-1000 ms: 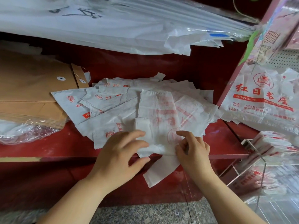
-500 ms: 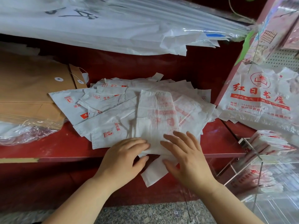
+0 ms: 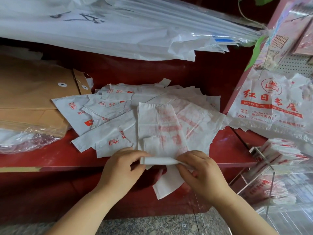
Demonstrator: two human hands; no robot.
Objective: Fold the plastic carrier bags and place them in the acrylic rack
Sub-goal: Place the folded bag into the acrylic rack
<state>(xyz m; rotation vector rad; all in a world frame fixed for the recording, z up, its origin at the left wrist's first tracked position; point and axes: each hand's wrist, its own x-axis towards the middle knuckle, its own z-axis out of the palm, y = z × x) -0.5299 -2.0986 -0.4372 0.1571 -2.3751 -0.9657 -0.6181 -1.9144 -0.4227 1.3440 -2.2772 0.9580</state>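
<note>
At six o'clock, a person's left hand (image 3: 122, 168) and right hand (image 3: 201, 173) are each pinching one end of the turned-up near edge of a bag (image 3: 159, 129), thumbs against curled fingers. The fold is standing as a narrow white band between them. The bag is lying on top of the pile (image 3: 108, 112) at the front lip of the red shelf (image 3: 228, 146), with a loose tail hanging off the edge toward five o'clock.

This is looking like an early fold. Doing it well is likely calling for both ends to go over level, the thin film held taut, the crease pressed flat and the tail tucked in.

At three to four o'clock, the rack (image 3: 260, 155) is already holding folded bags. At two o'clock, a hung bag (image 3: 271, 106) is showing 红日书屋 in red under a sun-and-book emblem; the smaller lines, one starting 1553, are too blurred to read in full. Envelopes (image 3: 33, 92) are lying at nine o'clock. Sheets (image 3: 101, 34) at twelve are carrying illegible black handwriting.
</note>
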